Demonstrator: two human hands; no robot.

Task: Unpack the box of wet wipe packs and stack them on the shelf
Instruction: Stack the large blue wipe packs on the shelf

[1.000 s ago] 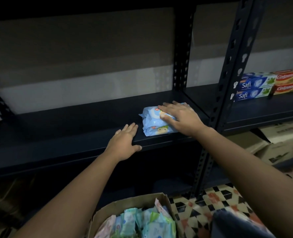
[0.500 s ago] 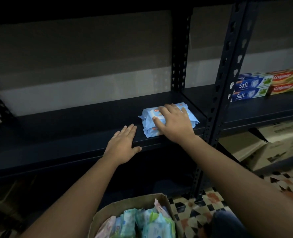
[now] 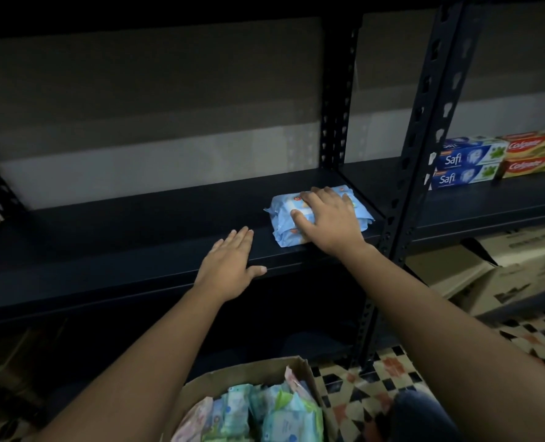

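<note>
My right hand (image 3: 327, 220) lay flat over blue wipe pack (image 3: 285, 218), fingers spread, mid-frame on dark shelf (image 3: 121, 231). Left hand (image 3: 229, 266) flat on shelf edge, holding nothing. Box (image 3: 248, 374) bottom center.

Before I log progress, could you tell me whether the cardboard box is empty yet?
No, the cardboard box still holds many wipe packs.

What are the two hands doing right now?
Left hand: open, flat on the shelf.
Right hand: open, resting on the blue wipe pack.
</note>
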